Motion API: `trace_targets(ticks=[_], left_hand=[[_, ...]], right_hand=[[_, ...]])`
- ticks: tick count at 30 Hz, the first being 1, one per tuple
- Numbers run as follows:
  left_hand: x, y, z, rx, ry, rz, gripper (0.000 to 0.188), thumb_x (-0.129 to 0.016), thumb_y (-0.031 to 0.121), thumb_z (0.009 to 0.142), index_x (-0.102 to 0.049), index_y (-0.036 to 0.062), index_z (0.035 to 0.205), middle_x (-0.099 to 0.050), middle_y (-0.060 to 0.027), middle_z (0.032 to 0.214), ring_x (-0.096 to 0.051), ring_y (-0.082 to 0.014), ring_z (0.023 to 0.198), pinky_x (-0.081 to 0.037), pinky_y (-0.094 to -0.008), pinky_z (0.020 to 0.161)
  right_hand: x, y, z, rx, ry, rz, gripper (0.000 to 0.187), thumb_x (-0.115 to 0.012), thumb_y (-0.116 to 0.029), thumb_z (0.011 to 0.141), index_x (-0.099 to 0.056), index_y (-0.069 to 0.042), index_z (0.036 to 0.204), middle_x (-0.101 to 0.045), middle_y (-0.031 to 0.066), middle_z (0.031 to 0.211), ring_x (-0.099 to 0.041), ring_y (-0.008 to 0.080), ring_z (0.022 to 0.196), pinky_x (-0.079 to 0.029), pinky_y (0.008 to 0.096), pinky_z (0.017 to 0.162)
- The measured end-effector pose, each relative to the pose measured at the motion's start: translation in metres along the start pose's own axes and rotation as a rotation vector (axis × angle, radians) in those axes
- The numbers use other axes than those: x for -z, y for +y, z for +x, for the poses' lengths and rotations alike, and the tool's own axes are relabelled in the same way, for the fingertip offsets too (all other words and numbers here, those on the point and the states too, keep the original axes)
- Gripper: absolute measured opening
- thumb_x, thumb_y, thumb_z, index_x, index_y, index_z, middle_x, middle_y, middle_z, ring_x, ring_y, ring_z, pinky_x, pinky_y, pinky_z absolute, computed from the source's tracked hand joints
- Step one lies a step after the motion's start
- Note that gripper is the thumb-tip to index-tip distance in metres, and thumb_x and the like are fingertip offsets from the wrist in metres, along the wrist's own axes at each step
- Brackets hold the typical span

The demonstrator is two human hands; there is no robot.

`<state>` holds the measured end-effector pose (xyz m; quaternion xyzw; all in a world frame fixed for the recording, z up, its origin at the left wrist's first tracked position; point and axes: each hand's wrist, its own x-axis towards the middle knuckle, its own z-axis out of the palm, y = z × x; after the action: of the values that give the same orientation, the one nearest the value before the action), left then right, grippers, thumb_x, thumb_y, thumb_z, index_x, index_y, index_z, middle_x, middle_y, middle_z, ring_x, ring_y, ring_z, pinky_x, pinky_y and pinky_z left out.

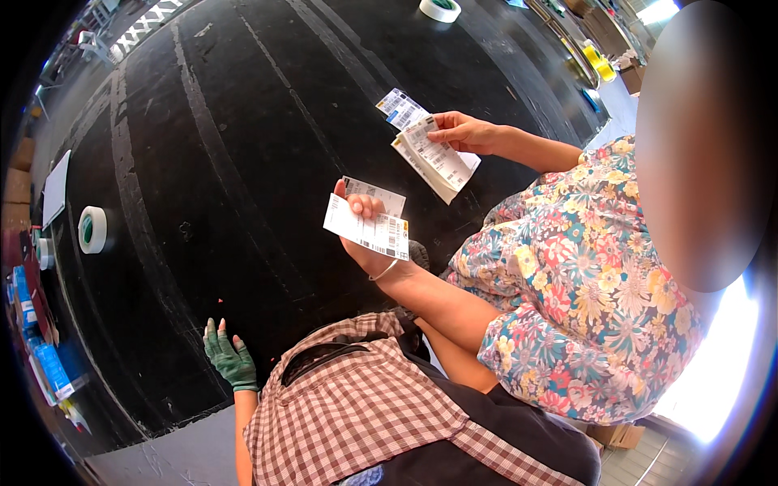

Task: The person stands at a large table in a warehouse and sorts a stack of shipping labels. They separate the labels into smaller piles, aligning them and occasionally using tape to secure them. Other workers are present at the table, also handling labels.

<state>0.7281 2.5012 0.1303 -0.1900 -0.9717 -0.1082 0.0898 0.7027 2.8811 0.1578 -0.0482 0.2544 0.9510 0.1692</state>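
My left hand (231, 356), in a green glove with bare fingertips, rests on the black tabletop (243, 202) with its fingers apart and nothing in them. I cannot make out my right hand; a bit of bare forearm shows beneath a co-worker's arm, and whatever is past it is hidden. The co-worker on the right holds printed paper labels (369, 227) in one hand (365, 209), close in front of me. A thicker stack of labels (438, 158) is in that person's other hand (462, 134), farther off.
A roll of white tape (92, 229) stands on the table's left, and another tape roll (440, 9) lies at the far edge. A white sheet or pad (57, 188) and blue packages (50, 366) sit along the left edge. The co-worker in a floral top (583, 275) fills the right side.
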Motion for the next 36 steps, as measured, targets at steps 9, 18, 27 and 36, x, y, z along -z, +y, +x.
trace_targets(ticks=[9, 18, 27, 36], left_hand=[[-0.001, 0.001, 0.001, 0.009, 0.0, 0.009, 0.04, -0.046, 0.022, 0.096, -0.052, 0.0069, 0.132, -0.043, -0.0124, 0.144, -0.039, -0.0351, 0.133, -0.03, -0.0458, 0.111], [0.004, 0.007, -0.001, -0.002, 0.016, -0.009, 0.039, -0.047, 0.022, 0.095, -0.053, 0.0074, 0.131, -0.044, -0.0123, 0.144, -0.039, -0.0344, 0.132, -0.03, -0.0463, 0.111], [0.001, 0.007, 0.002, -0.028, 0.01, -0.013, 0.039, -0.046, 0.023, 0.097, -0.052, 0.0068, 0.132, -0.043, -0.0131, 0.144, -0.038, -0.0346, 0.133, -0.029, -0.0458, 0.11], [0.003, 0.007, -0.001, 0.006, 0.006, 0.004, 0.039, -0.046, 0.023, 0.096, -0.053, 0.0078, 0.131, -0.044, -0.0117, 0.145, -0.039, -0.0341, 0.133, -0.029, -0.046, 0.111]], right_hand=[[0.019, -0.003, 0.006, -0.059, 0.212, 0.021, 0.028, -0.038, -0.015, 0.097, -0.043, -0.002, 0.073, -0.042, 0.0052, 0.069, -0.046, 0.0169, 0.07, -0.043, 0.0283, 0.097], [-0.046, 0.037, -0.005, -0.72, 0.771, 0.864, 0.02, -0.052, 0.002, 0.08, -0.057, 0.003, 0.1, -0.054, 0.0116, 0.103, -0.055, 0.0207, 0.085, -0.051, 0.0307, 0.076], [-0.034, -0.041, 0.012, -0.406, 0.125, 0.837, 0.038, -0.059, 0.003, 0.078, -0.058, 0.002, 0.116, -0.058, 0.0149, 0.118, -0.064, 0.0239, 0.087, -0.052, 0.0359, 0.084], [0.013, -0.066, -0.099, -0.653, 0.691, 3.036, 0.04, -0.054, -0.002, 0.083, -0.057, -0.002, 0.122, -0.058, 0.0151, 0.123, -0.059, 0.0248, 0.106, -0.045, 0.0383, 0.097]])
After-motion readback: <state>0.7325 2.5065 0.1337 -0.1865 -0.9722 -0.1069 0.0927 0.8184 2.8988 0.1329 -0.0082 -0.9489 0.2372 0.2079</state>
